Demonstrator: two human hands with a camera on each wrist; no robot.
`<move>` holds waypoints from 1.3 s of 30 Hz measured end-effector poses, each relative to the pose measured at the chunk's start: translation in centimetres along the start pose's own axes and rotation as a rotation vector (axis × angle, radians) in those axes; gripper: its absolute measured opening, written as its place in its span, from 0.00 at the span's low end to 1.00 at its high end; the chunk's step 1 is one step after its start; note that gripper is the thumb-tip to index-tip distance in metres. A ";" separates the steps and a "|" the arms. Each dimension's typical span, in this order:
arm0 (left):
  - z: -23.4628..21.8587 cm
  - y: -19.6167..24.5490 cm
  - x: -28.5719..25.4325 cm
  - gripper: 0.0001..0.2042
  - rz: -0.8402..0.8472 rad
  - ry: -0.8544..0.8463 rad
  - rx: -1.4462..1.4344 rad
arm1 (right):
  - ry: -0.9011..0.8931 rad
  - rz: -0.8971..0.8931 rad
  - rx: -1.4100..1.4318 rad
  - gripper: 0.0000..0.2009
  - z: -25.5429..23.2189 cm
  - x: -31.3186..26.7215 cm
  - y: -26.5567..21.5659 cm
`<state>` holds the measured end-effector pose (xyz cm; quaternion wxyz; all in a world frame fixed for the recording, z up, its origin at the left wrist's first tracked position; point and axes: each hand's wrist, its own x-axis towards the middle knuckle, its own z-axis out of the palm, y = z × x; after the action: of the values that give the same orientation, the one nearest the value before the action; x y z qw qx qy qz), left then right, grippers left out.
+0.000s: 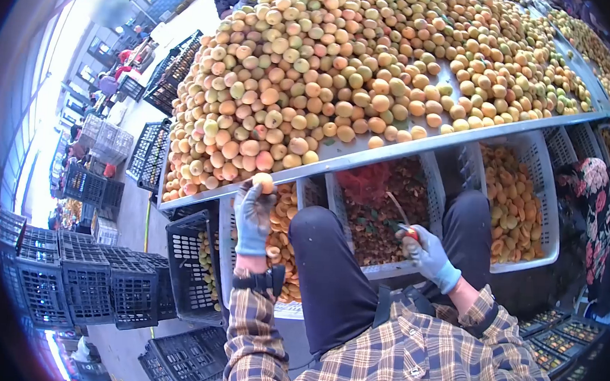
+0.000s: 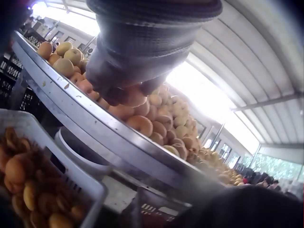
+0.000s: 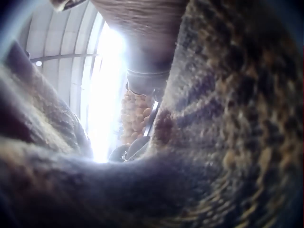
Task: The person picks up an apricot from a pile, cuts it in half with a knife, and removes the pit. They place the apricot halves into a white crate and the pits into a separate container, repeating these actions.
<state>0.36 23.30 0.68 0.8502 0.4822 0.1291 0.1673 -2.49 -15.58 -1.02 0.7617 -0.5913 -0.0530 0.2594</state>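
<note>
Grey-blue gloves cover both hands. At the near edge of the bench (image 1: 363, 153), the left hand (image 1: 253, 222) grasps an orange apricot (image 1: 263, 182) in its fingertips, just beside the large heap of apricots (image 1: 312, 72). Lower down, between the person's knees, the right hand (image 1: 430, 257) is clenched round the red handle of a knife (image 1: 412, 232) (its thin blade points up and away from the body). Beneath the bench edge, a pale crate (image 1: 552, 237) on the right holds split orange fruit; the middle crate (image 1: 431, 184) holds dark brown bits and red netting (image 1: 365, 182). More split fruit (image 1: 283, 213) lies below the left hand.
</note>
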 end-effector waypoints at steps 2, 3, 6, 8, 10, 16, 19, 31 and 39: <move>5.4 -1.2 -3.8 0.18 -0.225 -0.087 -0.368 | -0.078 -0.017 0.005 0.13 0.8 -0.4 -0.5; 8.2 -1.9 -5.5 0.20 -0.250 -0.200 -0.432 | -0.095 -0.052 -0.051 0.13 1.1 -0.9 -1.1; 12.5 -5.9 -8.5 0.22 -0.396 -0.282 -0.544 | -0.025 -0.183 -0.380 0.15 0.9 -2.1 -2.3; 14.9 -8.3 -9.9 0.21 -0.474 -0.294 -0.568 | 0.070 -0.222 -0.525 0.13 0.5 -3.3 -3.4; 16.4 -10.2 -11.0 0.21 -0.528 -0.328 -0.547 | 0.127 -0.228 -0.579 0.12 -0.3 -4.4 -3.2; 17.8 -12.4 -13.4 0.23 -0.607 -0.394 -0.461 | 0.165 -0.184 -0.621 0.13 -1.6 -5.9 -1.5; 17.1 -13.2 -13.9 0.24 -0.600 -0.353 -0.465 | 0.185 -0.153 -0.694 0.13 -1.3 -5.5 -1.0; 16.3 -14.7 -13.8 0.20 -0.534 -0.389 -0.398 | 0.087 0.059 -0.643 0.15 -1.3 -3.7 -1.9; 16.4 -16.0 -14.2 0.18 -0.529 -0.398 -0.357 | 0.232 -0.028 -0.701 0.15 -1.7 -3.6 0.4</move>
<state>-3.78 -2.94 -4.05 0.9431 0.2995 0.0500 -0.1353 -5.05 -18.59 -1.10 0.5172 -0.8411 -0.0599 0.1464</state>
